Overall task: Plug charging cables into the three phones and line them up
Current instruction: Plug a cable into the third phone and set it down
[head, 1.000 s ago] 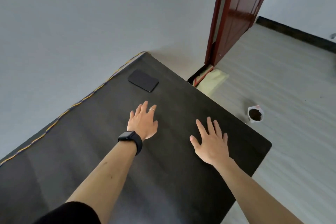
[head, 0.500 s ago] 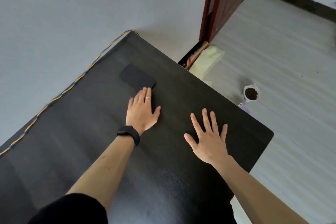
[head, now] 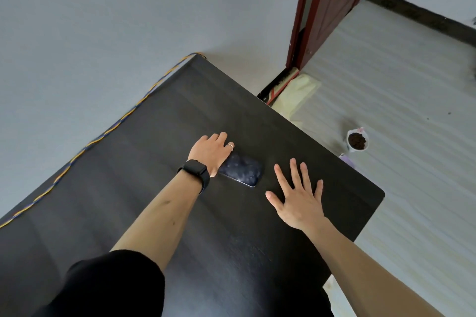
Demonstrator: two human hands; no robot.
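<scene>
desk: dark wood grain, against grey wall
phone: flat under left hand, fingers curled over it
right hand: fingers spread, flat on desk
floor: pale, striped, red door ajar

On the dark table, the left hand grips the far end of a phone (smudged screen up); the right hand lies flat, fingers spread, just right of it.
</scene>
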